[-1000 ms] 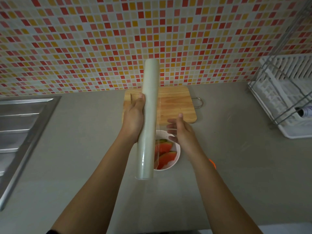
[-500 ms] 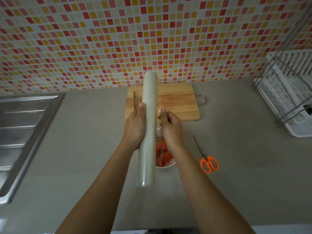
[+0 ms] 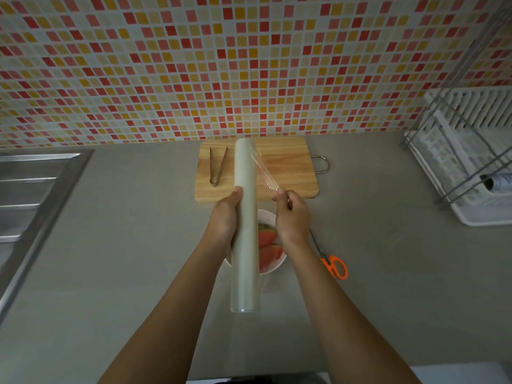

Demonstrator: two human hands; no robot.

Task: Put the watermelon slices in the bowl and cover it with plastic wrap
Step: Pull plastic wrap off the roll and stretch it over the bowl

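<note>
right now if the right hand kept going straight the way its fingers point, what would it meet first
Probably the cutting board: the right hand, pinching the film, points away toward it. It sits higher, so depth is unclear.

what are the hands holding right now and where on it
The left hand grips the long white roll of plastic wrap around its middle. The right hand pinches the loose clear film edge peeled from the roll.

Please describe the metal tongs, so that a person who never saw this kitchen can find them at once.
Look at the wooden cutting board that lies on the grey counter against the tiled wall. The tongs lie on its left part, left of the plastic wrap roll. They are thin dark metal, open in a V, unlike the orange-handled scissors on the counter.
</note>
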